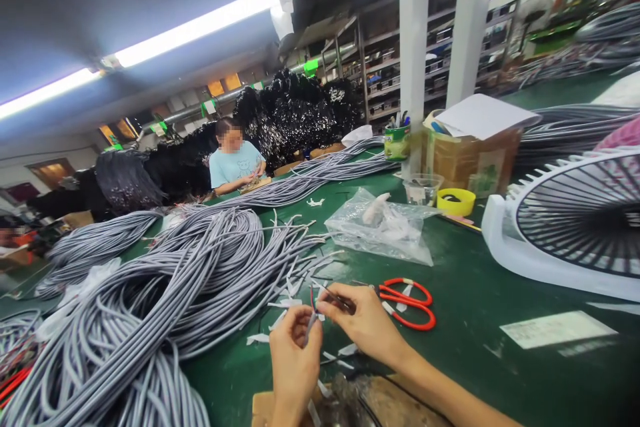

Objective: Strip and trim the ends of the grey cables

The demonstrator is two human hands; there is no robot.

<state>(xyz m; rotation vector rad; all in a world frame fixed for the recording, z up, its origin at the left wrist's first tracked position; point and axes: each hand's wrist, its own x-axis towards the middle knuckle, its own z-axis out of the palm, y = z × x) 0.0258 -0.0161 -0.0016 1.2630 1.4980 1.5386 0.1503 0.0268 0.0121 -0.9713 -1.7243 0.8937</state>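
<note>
Between the thumb and fingers of my left hand (295,347) is the end of a grey cable (311,328), with thin coloured wires (313,299) sticking up from it. My right hand (367,320) is closed close beside it, its thumb and fingertips at those wires. A slim dark pointed tool (341,299), perhaps tweezers, lies across the fingers of that hand; its exact kind is unclear. Just past the right hand, red-handled scissors (410,303) rest on the green table (465,320), their blades partly hidden. White scraps (257,339) lie around the hands.
Large bundles of grey cable (150,307) cover the left side. Beyond my hands lie a clear plastic bag (383,227), yellow tape roll (456,202) and cardboard box (465,157). A fan (590,213) stands right; a paper label (557,329) lies nearer. Across the table sits a person (235,163).
</note>
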